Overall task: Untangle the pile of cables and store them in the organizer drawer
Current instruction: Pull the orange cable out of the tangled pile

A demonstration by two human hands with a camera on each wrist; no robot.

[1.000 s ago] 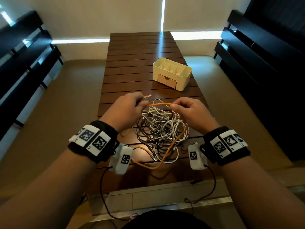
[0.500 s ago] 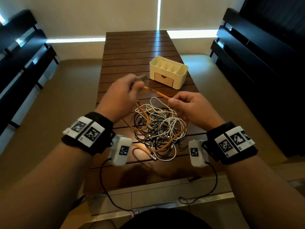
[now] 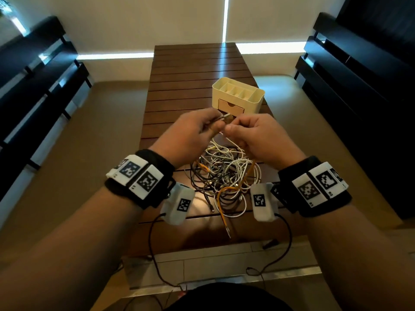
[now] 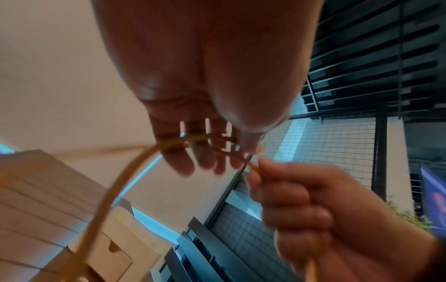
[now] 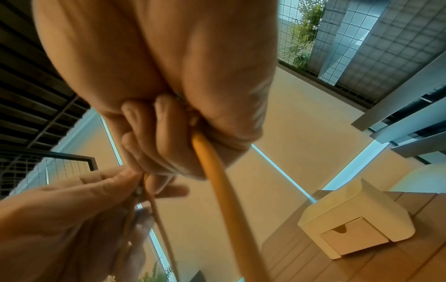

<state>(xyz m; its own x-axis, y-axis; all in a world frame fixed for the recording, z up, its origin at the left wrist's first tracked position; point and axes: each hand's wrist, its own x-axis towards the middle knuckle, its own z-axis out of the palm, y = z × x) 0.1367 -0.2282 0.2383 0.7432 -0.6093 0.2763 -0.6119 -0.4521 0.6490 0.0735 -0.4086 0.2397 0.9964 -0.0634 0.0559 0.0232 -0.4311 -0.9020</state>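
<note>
While both hands pinch the orange cable [image 3: 243,179] close together, left hand [image 3: 193,133] at its plug end, right hand [image 3: 258,135] just beside, its length drops toward the cable pile [image 3: 222,173] beneath them; the organizer drawer [image 3: 231,107] sits closed just beyond on the desk [image 3: 197,63].

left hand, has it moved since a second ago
Yes. The left hand has risen from the cable pile and gone forward toward the organizer, meeting the right hand on the orange cable.

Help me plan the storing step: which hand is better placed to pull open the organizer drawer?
Probably the right hand: it sits nearer the closed drawer, though both it and the left hand hold the orange cable.
</note>
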